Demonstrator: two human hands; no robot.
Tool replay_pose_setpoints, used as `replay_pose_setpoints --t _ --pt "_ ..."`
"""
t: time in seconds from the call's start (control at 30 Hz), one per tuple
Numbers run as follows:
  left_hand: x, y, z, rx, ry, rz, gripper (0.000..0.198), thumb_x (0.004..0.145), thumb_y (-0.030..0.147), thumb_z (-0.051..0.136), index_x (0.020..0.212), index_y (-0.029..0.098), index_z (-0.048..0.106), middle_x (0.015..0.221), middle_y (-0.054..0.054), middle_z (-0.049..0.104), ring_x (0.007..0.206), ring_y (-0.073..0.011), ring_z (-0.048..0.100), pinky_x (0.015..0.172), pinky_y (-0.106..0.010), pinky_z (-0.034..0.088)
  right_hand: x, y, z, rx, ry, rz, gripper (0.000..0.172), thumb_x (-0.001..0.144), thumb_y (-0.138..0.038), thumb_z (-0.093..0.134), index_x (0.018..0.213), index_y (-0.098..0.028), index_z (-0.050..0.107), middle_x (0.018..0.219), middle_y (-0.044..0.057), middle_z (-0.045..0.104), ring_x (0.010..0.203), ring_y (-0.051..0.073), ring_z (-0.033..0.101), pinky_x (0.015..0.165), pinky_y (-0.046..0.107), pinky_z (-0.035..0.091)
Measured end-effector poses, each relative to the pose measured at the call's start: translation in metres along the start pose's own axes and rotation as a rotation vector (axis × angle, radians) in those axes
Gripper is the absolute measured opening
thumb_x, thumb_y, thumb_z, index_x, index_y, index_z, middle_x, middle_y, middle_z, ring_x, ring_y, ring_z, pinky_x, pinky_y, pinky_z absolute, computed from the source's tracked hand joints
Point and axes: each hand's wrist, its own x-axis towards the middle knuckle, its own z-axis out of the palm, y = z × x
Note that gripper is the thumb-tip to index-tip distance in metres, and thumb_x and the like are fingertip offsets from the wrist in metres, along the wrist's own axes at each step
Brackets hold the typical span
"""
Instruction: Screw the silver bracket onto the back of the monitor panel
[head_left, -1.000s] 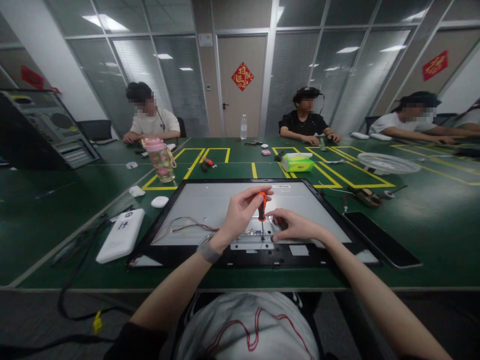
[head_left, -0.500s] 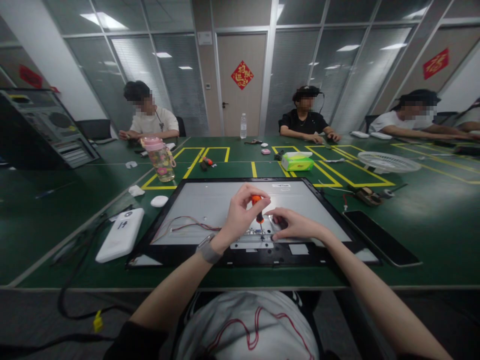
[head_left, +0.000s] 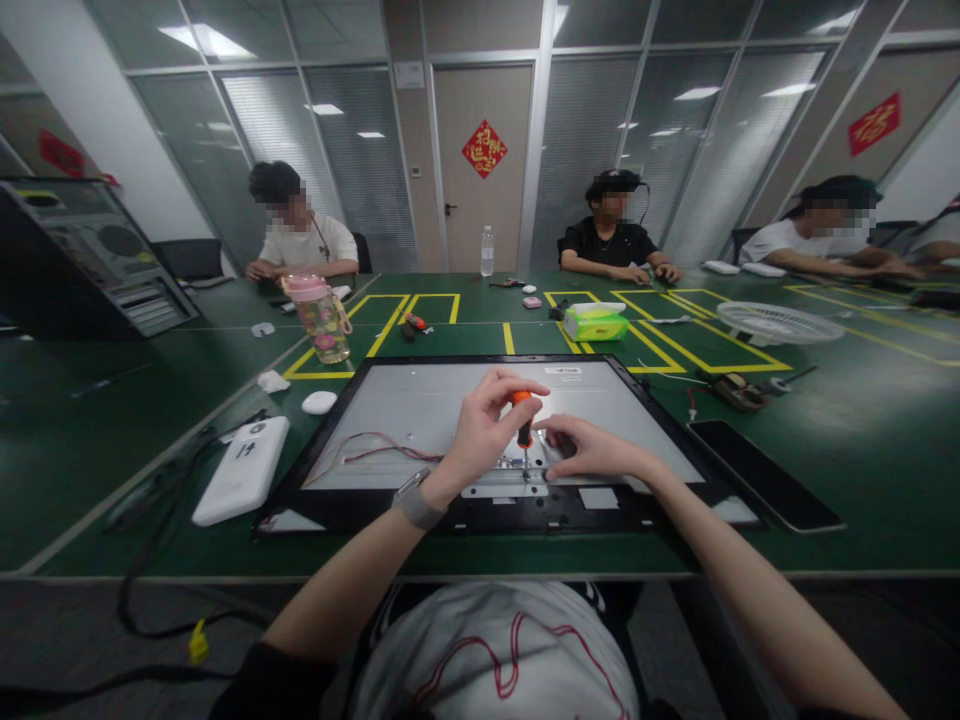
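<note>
My left hand [head_left: 491, 415] grips an orange and black screwdriver [head_left: 524, 428] by its handle. The tool stands nearly upright, its shaft tip down at a metal bracket [head_left: 480, 491] on a flat display panel [head_left: 420, 400]. Beside the shaft, my right hand [head_left: 581, 447] rests on the bracket area with fingers curved and thumb apart; a small dark gap shows beneath them, and whether they pinch anything is hidden. Thin coloured wires [head_left: 382, 445] lie on the panel's grey back, left of my left hand.
A white phone-like device [head_left: 241, 470] lies left of the panel, a black smartphone [head_left: 765, 475] right of it. A pink-lidded bottle [head_left: 324, 320], a green tissue pack [head_left: 596, 322] and a white round grille [head_left: 780, 323] stand farther back. Several people sit across the table.
My left hand's fingers have shifted slightly on the screwdriver's handle, and the screwdriver has moved a little right and stands straighter. My right hand has stayed almost still.
</note>
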Motion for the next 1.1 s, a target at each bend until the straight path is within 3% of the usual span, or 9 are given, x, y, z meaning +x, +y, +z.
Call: replay_pose_setpoints --t 0.13,0.3,0.47,0.67,0.83,0.97,1.1 --pt "-0.0009 -0.0036 -0.0023 -0.143 -0.092 -0.093 0.034 0.098 0.037 0.046 0.116 0.017 0.067 0.091 -0.006 0.062 0.081 -0.0143 0.059 0.075 -0.028 0.05 0.0001 -0.0011 -0.0005 0.004 -0.003 -0.004 0.072 0.067 -0.051 0.079 0.127 -0.015 0.059 0.091 0.003 0.055 0.082 0.02 0.053 0.077 0.032 0.046" --pt "-0.0011 -0.0029 -0.0028 -0.044 -0.037 -0.016 0.025 0.089 0.04 0.062 0.094 0.018 0.074 0.092 -0.005 0.059 0.083 -0.013 0.058 0.073 -0.023 0.049 0.0002 0.0003 -0.0004 -0.001 -0.002 -0.012 0.073 0.068 -0.052 0.079 0.128 -0.016 0.058 0.089 0.003 0.055 0.08 0.019 0.053 0.075 0.031 0.046" --pt "-0.0014 -0.0026 -0.0014 -0.102 -0.061 -0.078 0.032 0.098 0.037 0.047 0.112 0.018 0.068 0.087 -0.005 0.061 0.078 -0.0128 0.06 0.071 -0.025 0.05 0.0005 -0.0008 -0.001 -0.008 -0.002 -0.008 0.071 0.067 -0.05 0.08 0.126 -0.016 0.059 0.089 0.003 0.055 0.081 0.02 0.053 0.076 0.031 0.046" --pt "-0.0004 -0.0011 -0.001 0.04 0.001 0.012 0.024 0.089 0.039 0.062 0.092 0.018 0.073 0.093 -0.005 0.055 0.082 -0.0131 0.057 0.07 -0.024 0.049 0.0003 -0.0025 -0.0007 -0.012 0.007 -0.014 0.07 0.067 -0.051 0.08 0.125 -0.016 0.06 0.088 0.002 0.055 0.077 0.018 0.052 0.072 0.03 0.045" --pt "-0.0007 -0.0002 -0.0019 0.018 -0.031 0.012 0.029 0.098 0.033 0.045 0.102 0.018 0.07 0.089 -0.005 0.061 0.083 -0.0144 0.058 0.077 -0.028 0.049 0.0003 -0.0015 -0.0003 -0.012 0.009 -0.029 0.07 0.067 -0.051 0.08 0.126 -0.018 0.061 0.086 0.002 0.055 0.078 0.019 0.053 0.072 0.03 0.045" --pt "-0.0008 -0.0007 -0.0018 0.085 0.021 0.059 0.018 0.089 0.035 0.063 0.089 0.02 0.073 0.091 -0.005 0.058 0.086 -0.0154 0.056 0.077 -0.028 0.048 0.0002 -0.0026 -0.0009 -0.006 0.002 -0.016 0.071 0.069 -0.05 0.078 0.128 -0.015 0.059 0.088 0.003 0.055 0.079 0.019 0.053 0.073 0.031 0.046" --pt "-0.0013 -0.0018 -0.0014 -0.041 -0.024 -0.027 0.028 0.097 0.034 0.048 0.107 0.019 0.069 0.088 -0.005 0.062 0.082 -0.0145 0.06 0.075 -0.028 0.05 -0.0001 -0.0046 -0.0016 -0.006 0.002 -0.012 0.071 0.067 -0.05 0.079 0.126 -0.016 0.06 0.088 0.003 0.055 0.08 0.02 0.053 0.075 0.031 0.046"
